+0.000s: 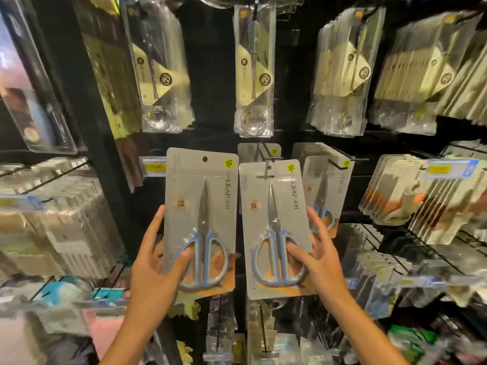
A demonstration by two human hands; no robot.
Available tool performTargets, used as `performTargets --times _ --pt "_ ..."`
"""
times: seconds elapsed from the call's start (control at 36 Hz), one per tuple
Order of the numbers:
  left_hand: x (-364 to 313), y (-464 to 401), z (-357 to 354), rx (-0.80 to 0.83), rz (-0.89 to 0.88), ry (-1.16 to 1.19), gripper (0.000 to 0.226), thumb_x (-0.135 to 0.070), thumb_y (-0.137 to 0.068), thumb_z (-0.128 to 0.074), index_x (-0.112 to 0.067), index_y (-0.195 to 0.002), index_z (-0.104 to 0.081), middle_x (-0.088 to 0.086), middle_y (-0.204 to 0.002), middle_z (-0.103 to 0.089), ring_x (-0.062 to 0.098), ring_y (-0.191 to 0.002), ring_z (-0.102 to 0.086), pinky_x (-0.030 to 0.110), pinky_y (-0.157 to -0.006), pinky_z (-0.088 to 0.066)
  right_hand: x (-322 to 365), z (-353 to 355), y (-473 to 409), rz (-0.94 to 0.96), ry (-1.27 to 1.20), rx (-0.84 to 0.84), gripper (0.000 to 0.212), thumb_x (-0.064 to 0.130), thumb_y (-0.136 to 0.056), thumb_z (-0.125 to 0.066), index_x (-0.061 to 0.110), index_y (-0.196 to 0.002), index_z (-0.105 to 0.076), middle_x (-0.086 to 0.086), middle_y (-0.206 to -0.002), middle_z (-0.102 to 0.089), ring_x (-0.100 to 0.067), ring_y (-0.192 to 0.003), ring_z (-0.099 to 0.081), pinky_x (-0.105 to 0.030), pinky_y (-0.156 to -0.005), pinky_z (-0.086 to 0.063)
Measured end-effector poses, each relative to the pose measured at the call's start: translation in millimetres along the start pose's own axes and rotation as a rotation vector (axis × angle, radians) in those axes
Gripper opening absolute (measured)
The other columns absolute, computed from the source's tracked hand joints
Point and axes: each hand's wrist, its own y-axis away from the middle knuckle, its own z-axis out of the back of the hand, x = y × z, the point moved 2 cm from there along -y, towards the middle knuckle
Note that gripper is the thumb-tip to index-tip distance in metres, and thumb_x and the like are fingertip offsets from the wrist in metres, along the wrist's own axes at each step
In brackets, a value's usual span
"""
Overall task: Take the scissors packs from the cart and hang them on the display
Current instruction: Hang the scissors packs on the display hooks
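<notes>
At the lower left of the frame we see the left hand (pixel 158 262) reaching up, its thumb on the front of a grey scissors pack (pixel 201 204) and its fingers behind the card, so it grasps this pack in the centre. Just to the right, the right hand (pixel 313 256) grasps a second pack (pixel 274 222) the same way, whose hole sits at a black display hook (pixel 266 164). We count two held packs; more identical packs (pixel 326 191) hang at centre right.
</notes>
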Motion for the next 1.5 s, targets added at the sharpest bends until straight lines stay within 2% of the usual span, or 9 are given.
performTargets --times 0.22,0.39,0.53,0.64,0.86,0.97,1.17,1.28,1.5 --pt "2.6 -9.4 -12.2 -0.016 -0.027 -0.024 0.086 -0.018 -0.083 -0.071 -0.045 -0.155 -0.033 -0.044 -0.128 -0.058 -0.006 -0.12 -0.063 0.012 -0.09 -0.054 -15.4 2.9 -19.0 -0.007 -0.02 0.025 0.077 -0.005 -0.093 -0.063 0.034 -0.154 -0.035 0.015 -0.148 -0.053 -0.005 -0.108 -0.069 -0.024 -0.08 -0.059" --pt "2.7 -18.5 -14.1 -0.026 -0.031 -0.029 0.085 -0.017 -0.083 -0.071 -0.044 -0.155 -0.033 -0.043 -0.126 -0.06 -0.006 -0.118 -0.064 0.012 -0.088 -0.055 -33.1 -4.4 -40.0 0.018 0.117 0.092 0.079 0.007 -0.101 -0.058 0.046 -0.157 -0.019 0.031 -0.155 -0.036 0.009 -0.136 -0.045 -0.016 -0.102 -0.048" --pt "1.3 -24.6 -14.8 -0.034 -0.035 -0.026 0.084 -0.016 -0.084 -0.071 -0.044 -0.154 -0.035 -0.042 -0.126 -0.061 -0.005 -0.119 -0.064 0.012 -0.088 -0.056 -41.6 -13.9 -61.9 0.068 0.352 0.114 0.079 0.026 -0.106 -0.051 0.057 -0.155 0.002 0.019 -0.169 -0.01 0.006 -0.147 -0.03 -0.042 -0.121 -0.033" --pt "-1.4 -29.7 -16.4 -0.04 -0.058 -0.037 0.083 -0.01 -0.087 -0.07 -0.042 -0.155 -0.035 -0.041 -0.128 -0.061 -0.005 -0.117 -0.065 0.012 -0.087 -0.056 -57.2 -19.2 -85.3 0.046 0.489 0.079 0.079 0.03 -0.108 -0.046 0.055 -0.154 0.013 -0.034 -0.146 -0.039 -0.053 -0.105 -0.057 -0.067 -0.086 -0.051" --pt "-1.2 -37.2 -16.5 -0.035 -0.096 -0.055 0.085 -0.013 -0.086 -0.072 -0.045 -0.155 -0.034 -0.033 -0.14 -0.057 0.004 -0.124 -0.064 0.018 -0.093 -0.056 -86.9 -29.6 -134.1 -0.038 0.581 0.05 0.084 0.029 -0.108 -0.043 0.061 -0.147 0.024 -0.021 -0.108 -0.067 -0.041 -0.064 -0.061 -0.058 -0.06 -0.053" --pt "-0.3 -37.0 -17.2 -0.036 -0.103 -0.051 0.085 -0.014 -0.086 -0.072 -0.044 -0.156 -0.034 -0.032 -0.143 -0.055 0.005 -0.125 -0.063 0.019 -0.094 -0.056 -84.0 -35.0 -144.2 -0.06 0.605 0.027 0.083 0.024 -0.109 -0.043 0.053 -0.152 0.022 -0.03 -0.136 -0.054 -0.053 -0.107 -0.061 -0.064 -0.086 -0.054" --pt "0.7 -38.3 -17.2 -0.039 -0.113 -0.032 0.085 -0.01 -0.086 -0.072 -0.041 -0.156 -0.035 -0.035 -0.142 -0.054 0.003 -0.126 -0.062 0.016 -0.092 -0.056 -89.5 -38.7 -152.7 -0.121 0.561 -0.012 0.086 0.016 -0.106 -0.048 0.049 -0.156 0.014 -0.019 -0.143 -0.048 -0.042 -0.117 -0.059 -0.06 -0.096 -0.052" --pt "1.6 -38.9 -16.9 -0.037 -0.103 -0.008 0.086 -0.01 -0.084 -0.072 -0.044 -0.155 -0.036 -0.029 -0.142 -0.058 0.006 -0.126 -0.063 0.018 -0.093 -0.057 -88.0 -41.2 -130.4 -0.088 0.492 -0.154 0.081 0.035 -0.103 -0.056 0.039 -0.161 0.001 -0.002 -0.162 -0.027 -0.024 -0.149 -0.028 -0.05 -0.119 -0.033" --pt "9.6 -41.9 -22.5 -0.014 -0.105 0.017 0.086 -0.011 -0.086 -0.073 -0.042 -0.156 -0.034 -0.016 -0.145 -0.06 0.011 -0.125 -0.065 0.034 -0.098 -0.057 -40.2 -69.1 -63.4 0.036 0.115 0.144 0.061 0.028 -0.102 -0.057 0.04 -0.153 -0.027 0.015 -0.145 -0.052 0.003 -0.131 -0.052 -0.027 -0.113 -0.044"
